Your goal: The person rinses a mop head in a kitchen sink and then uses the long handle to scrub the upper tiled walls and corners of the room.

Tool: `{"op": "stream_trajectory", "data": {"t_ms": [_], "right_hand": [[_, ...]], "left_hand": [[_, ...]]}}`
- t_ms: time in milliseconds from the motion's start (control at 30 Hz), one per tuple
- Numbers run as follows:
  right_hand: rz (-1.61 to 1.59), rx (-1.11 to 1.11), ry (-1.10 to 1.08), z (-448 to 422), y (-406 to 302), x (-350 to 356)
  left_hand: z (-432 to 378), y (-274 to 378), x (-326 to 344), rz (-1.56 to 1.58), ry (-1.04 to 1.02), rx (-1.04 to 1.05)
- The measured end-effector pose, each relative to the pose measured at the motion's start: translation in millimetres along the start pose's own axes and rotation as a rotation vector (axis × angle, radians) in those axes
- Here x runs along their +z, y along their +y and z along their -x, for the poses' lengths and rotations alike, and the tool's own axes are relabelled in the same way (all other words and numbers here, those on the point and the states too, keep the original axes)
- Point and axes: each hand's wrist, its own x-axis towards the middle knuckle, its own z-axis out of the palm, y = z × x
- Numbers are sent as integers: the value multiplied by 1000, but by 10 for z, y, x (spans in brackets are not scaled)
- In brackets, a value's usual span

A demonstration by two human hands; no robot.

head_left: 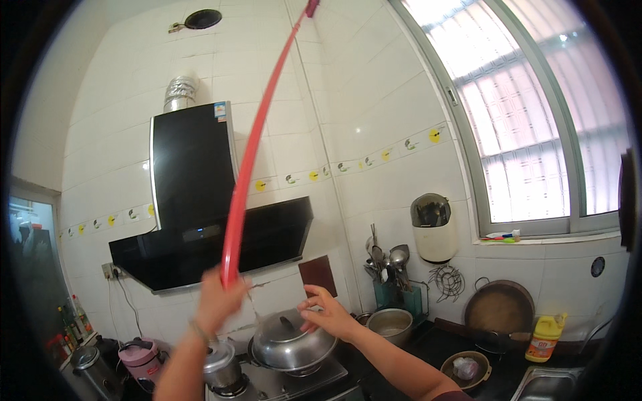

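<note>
My left hand (219, 301) grips the lower part of a long red pole (252, 150), slightly blurred. The pole slants up in front of the range hood to a dark pink head (312, 8), cut off by the top of the picture near the wall corner. My right hand (323, 312) is off the pole, fingers apart and holding nothing. It appears in front of the domed metal lid (281, 346) of a wok on the gas stove (326, 375). Beside the wok stands a lidded metal pot (220, 363).
Behind the pole hangs a black range hood (193, 170). A utensil holder (383, 295) and a metal basin (391, 323) stand right of the wok. Farther right are a yellow jug (545, 338) and a sink (546, 386). A pink rice cooker (142, 361) stands at left.
</note>
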Motion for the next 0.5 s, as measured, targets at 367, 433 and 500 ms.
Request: {"op": "stream_trajectory", "data": {"t_ms": [367, 433, 500], "right_hand": [[105, 63, 248, 354, -56, -979], [85, 72, 256, 307, -99, -932], [-29, 7, 190, 220, -166, -810]], "left_hand": [[-419, 13, 669, -10, -77, 148], [159, -715, 736, 22, -95, -160], [825, -2020, 924, 78, -91, -33]]}}
